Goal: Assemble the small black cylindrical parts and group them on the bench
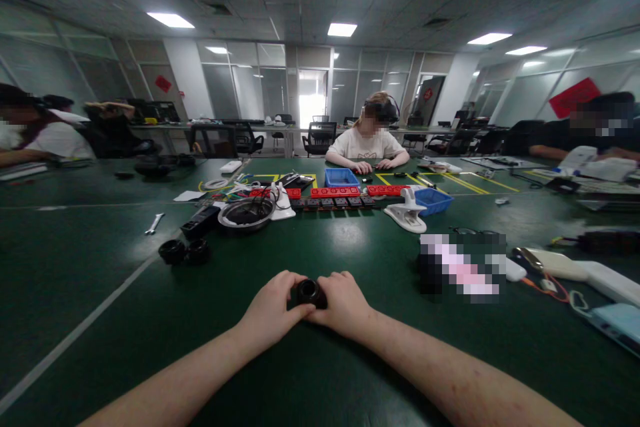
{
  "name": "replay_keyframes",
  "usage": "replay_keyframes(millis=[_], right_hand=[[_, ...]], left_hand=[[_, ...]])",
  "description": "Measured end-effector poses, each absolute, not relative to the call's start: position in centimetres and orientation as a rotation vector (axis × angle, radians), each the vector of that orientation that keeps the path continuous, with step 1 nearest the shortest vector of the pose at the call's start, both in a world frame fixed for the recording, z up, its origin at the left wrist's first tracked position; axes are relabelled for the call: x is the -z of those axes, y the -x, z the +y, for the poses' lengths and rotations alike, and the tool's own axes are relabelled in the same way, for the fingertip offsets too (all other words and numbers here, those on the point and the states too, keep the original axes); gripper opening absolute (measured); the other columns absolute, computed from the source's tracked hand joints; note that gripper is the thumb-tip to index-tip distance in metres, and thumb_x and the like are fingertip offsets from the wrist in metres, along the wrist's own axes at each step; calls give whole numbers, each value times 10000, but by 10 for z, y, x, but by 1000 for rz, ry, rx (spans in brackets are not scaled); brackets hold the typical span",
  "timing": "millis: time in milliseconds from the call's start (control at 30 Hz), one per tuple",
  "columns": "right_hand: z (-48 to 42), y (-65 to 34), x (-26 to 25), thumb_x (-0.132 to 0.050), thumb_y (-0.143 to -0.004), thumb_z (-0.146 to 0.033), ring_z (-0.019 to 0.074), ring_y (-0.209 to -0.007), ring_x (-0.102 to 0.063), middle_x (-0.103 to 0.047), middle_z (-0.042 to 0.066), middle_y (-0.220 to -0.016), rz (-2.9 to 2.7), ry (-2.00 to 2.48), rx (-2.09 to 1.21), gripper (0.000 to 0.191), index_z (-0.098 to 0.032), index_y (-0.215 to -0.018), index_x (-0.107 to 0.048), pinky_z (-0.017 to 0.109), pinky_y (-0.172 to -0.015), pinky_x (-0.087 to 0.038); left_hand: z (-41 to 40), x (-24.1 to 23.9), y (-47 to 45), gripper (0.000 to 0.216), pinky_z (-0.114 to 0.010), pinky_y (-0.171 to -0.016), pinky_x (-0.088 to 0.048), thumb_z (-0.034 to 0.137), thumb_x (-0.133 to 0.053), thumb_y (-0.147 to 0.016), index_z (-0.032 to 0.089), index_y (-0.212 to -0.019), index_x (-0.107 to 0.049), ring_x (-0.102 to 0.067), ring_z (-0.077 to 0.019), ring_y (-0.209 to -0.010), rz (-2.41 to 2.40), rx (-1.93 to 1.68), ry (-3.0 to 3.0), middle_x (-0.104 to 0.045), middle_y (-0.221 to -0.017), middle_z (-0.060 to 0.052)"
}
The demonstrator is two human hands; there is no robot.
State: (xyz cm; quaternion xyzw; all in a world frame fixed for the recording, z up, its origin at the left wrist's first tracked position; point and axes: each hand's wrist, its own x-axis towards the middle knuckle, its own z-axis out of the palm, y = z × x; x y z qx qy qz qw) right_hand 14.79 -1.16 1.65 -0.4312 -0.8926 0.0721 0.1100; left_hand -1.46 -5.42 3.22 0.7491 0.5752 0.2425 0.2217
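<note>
Between my two hands, low over the near middle of the green table, is a small black round part (pixel 309 289) with a ringed opening facing me, much like a camera lens. My left hand (pixel 277 301) grips it from the left, thumb at the near side. From the right, my right hand (pixel 345 303) closes around it, and the thumbs nearly meet in front. The lower body of the part is hidden by the fingers. Two similar black round parts, a left one (pixel 173 251) and a right one (pixel 198 251), stand side by side to the left.
A metal bowl (pixel 235 224), a wrench (pixel 155 224) and cables lie at the left. Red power strips (pixel 335 193), a blue tray (pixel 434 203) and a white clamp (pixel 406 215) stand ahead. At right are a pale blue case (pixel 617 321) and cords. A person (pixel 367 143) sits opposite.
</note>
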Motion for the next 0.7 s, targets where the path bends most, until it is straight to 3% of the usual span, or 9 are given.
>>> replay_keyframes(millis=[100,233,400,500,567,700], right_hand=[[-16,-146,-17,-542,-641,-637,222,-733,-504,-576,55,-720,-2625,1276,-93,493,-152,-730,-560,371,-727,-322],[-11,-157,-20,-627,-567,-623,221,-829,-486,-550,58,-907,-2654,1049,-365,615,-174,-979,-536,338,-733,-358],[3,-168,-26,-691,-632,-416,191,-877,-474,-537,29,-933,-2790,758,-732,458,-187,-1005,-558,298,-770,-371],[10,-171,-27,-700,-648,-328,177,-881,-474,-540,16,-938,-2785,687,-801,388,-187,-987,-575,277,-773,-366],[11,-170,-25,-711,-638,-305,163,-851,-481,-546,2,-894,-2768,675,-805,349,-185,-943,-590,256,-746,-366],[4,-161,-15,-730,-582,-405,138,-693,-484,-536,-16,-725,-2696,917,-712,350,-161,-787,-585,222,-590,-347]], left_hand=[[-55,-33,15,285,-309,-679,-421,296,-582,-726,183,-984,-540,-509,-203,-774,1617,-668,-2111,-530,-868,-34],[-54,-37,25,324,-326,-798,-407,251,-556,-757,230,-1076,-505,-506,-201,-888,1349,-560,-2268,-537,-975,-33],[-55,-40,33,431,-348,-925,-338,254,-602,-729,268,-1140,-476,-426,-215,-1063,1215,-577,-2361,-448,-1163,-40],[-55,-37,32,483,-354,-911,-346,286,-631,-706,263,-1159,-464,-441,-219,-1043,1210,-602,-2308,-474,-1140,-40],[-55,-35,29,410,-334,-850,-381,279,-618,-719,253,-1109,-499,-482,-204,-963,1208,-618,-2256,-525,-1038,-26],[-54,-31,23,312,-287,-696,-411,288,-639,-686,215,-976,-553,-501,-181,-799,1340,-650,-2144,-527,-876,-9]])
